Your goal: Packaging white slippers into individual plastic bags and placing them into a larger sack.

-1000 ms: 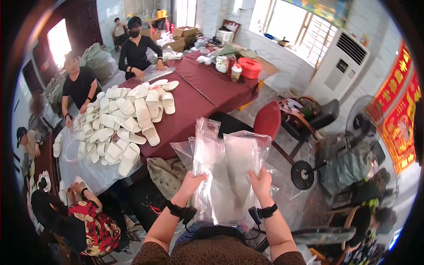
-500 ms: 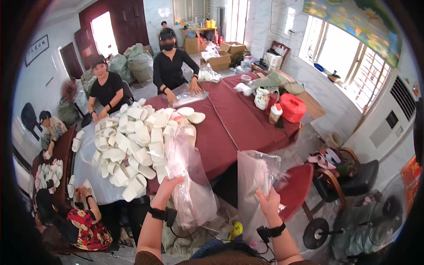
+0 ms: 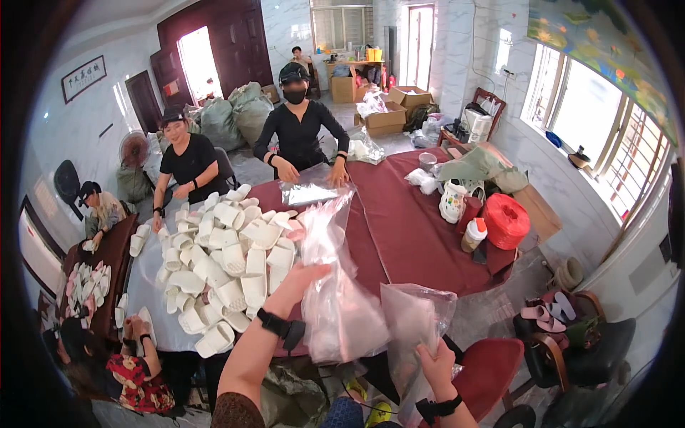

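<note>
While both hands are closed, left hand (image 3: 303, 279) and right hand (image 3: 437, 362) each pinch a clear plastic bag (image 3: 335, 299), centre frame: light, limp, slippery; grip by the edge.

Left hand (image 3: 303, 278) with its clear bag (image 3: 335, 285) now out over the slipper pile (image 3: 228, 264) — 2 bags farther apart.

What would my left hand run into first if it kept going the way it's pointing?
Your left hand holds a clear plastic bag and points toward the table. Going on, it would likely meet the pile of white slippers first, though depth is hard to judge.
</note>
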The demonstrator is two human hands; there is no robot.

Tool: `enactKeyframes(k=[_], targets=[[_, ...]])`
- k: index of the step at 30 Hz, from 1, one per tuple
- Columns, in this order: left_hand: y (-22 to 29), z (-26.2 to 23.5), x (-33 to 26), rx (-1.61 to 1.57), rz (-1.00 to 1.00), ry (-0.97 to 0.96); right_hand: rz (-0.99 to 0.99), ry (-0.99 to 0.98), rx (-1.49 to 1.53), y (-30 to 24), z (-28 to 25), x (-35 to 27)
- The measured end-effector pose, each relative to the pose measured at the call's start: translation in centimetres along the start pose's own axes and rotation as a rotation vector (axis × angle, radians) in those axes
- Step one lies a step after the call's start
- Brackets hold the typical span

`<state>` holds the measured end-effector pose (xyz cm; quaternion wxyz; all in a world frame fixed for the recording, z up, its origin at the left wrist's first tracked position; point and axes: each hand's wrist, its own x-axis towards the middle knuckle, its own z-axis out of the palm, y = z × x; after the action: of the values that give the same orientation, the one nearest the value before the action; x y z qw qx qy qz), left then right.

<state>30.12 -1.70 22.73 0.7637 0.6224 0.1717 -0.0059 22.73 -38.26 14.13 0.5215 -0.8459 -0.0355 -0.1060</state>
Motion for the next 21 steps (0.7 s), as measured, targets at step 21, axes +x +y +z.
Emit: enactKeyframes(k=[21], targets=[[-8.3, -26.3, 49.8, -0.672, -0.048, 0.273, -0.5, -0.029, -0.387, -7.9, 12.2, 27.4]])
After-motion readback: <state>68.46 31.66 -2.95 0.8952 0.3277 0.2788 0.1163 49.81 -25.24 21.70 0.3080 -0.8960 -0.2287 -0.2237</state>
